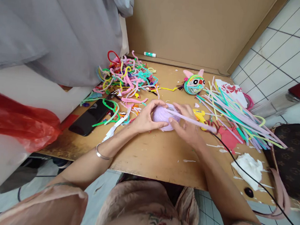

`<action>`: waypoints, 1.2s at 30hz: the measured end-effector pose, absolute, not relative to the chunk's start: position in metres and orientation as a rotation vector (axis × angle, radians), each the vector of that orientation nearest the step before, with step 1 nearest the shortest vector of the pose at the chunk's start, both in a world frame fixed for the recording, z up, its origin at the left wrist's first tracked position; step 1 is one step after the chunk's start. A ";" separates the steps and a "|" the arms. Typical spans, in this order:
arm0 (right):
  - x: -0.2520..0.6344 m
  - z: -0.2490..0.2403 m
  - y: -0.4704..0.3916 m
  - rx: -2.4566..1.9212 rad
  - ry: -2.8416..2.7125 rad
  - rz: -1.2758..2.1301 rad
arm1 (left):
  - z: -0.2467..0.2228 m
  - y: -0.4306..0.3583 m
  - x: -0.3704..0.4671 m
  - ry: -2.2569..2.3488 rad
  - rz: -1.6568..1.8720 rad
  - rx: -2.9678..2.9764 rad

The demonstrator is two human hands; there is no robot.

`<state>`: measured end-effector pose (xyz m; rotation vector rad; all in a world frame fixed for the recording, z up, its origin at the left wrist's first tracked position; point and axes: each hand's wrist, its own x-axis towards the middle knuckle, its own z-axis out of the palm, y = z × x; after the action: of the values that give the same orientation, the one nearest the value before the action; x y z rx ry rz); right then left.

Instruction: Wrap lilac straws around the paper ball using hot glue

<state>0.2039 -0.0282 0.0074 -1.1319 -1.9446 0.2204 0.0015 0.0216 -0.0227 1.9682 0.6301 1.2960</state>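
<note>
A lavender ball wrapped in fuzzy strands sits between my two hands, low over the middle of the table. My left hand curves round its left side, thumb below and fingers above. On the right side, my right hand presses the ball with thumb and fingers. A loose lavender strand runs from the top of the ball across my right hand and sticks out to the right. Behind, a decorated ball with pink ears, googly eyes and a red nose stands on the table.
A heap of coloured pipe cleaners and a black phone lie left. Rightward are long pipe cleaners, a yellow glue gun with a black cable, scissors, red felt, white tissue and a brown bag.
</note>
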 end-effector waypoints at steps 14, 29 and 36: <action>0.265 0.021 -0.008 -2.440 -1.670 -0.120 | -0.033 0.041 -0.005 0.562 1.244 1.717; 0.269 0.006 0.003 -2.398 -1.465 -0.126 | -0.026 0.037 -0.007 0.478 1.167 1.715; 0.264 0.016 -0.004 -1.733 -1.456 -0.362 | -0.025 0.035 -0.006 0.448 1.174 1.727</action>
<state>0.2642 -0.0044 0.0158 -1.7329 -1.4559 -0.3615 -0.0056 0.0352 -0.0246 1.7268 0.4482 1.1743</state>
